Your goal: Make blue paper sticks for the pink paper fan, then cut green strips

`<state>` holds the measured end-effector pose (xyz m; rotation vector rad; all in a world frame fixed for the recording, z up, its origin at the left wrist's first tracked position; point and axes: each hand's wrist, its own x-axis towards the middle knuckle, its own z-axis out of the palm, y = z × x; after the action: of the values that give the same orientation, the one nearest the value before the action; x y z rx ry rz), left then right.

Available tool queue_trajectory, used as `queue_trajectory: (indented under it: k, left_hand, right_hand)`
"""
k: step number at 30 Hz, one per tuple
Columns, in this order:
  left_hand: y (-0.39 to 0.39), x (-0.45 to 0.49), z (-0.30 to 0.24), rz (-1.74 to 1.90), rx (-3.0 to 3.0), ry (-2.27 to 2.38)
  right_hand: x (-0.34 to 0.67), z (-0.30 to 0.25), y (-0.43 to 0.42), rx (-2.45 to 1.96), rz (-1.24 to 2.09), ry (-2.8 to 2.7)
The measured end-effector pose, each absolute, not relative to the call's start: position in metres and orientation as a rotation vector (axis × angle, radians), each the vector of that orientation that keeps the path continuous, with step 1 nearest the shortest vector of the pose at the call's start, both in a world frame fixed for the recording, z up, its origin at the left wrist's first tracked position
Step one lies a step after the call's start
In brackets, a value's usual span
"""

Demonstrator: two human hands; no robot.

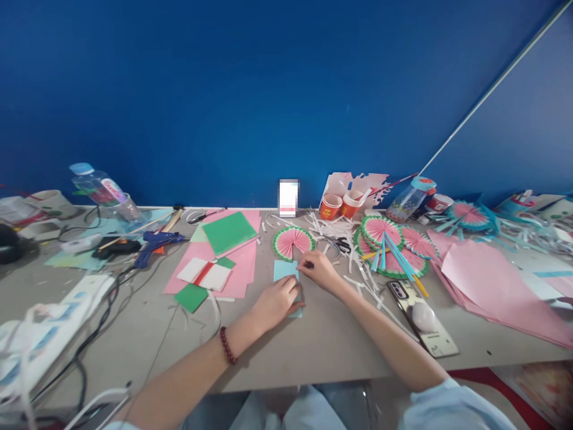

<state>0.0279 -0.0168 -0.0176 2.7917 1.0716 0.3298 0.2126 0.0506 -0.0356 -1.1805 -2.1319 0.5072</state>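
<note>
A light blue paper piece (285, 271) lies on the grey table (326, 340) in front of me. My left hand (276, 301) presses down on its near part, fingers curled over it. My right hand (317, 269) pinches the paper's far right edge with closed fingertips. Just beyond the blue paper lies a pink and green folded paper fan (293, 242) shaped like a watermelon slice. A red bead bracelet (227, 346) sits on my left wrist.
Pink sheets (242, 266) and a green sheet (229, 232) lie to the left, with a blue glue gun (154, 243) and cables beyond. To the right are several more fans (391, 245), scissors (342, 243), white paper strips, a phone (423, 316), paper cups (340, 206) and large pink sheets (487, 286).
</note>
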Motion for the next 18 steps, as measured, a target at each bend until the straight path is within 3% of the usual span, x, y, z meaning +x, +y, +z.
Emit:
queue_trajectory:
  k: [18]
  left_hand:
    - [-0.0198, 0.0272, -0.0171, 0.353, 2.789, 1.004]
  right_hand:
    - [0.2031, -0.0391, 0.0546, -1.404, 0.194, -2.057]
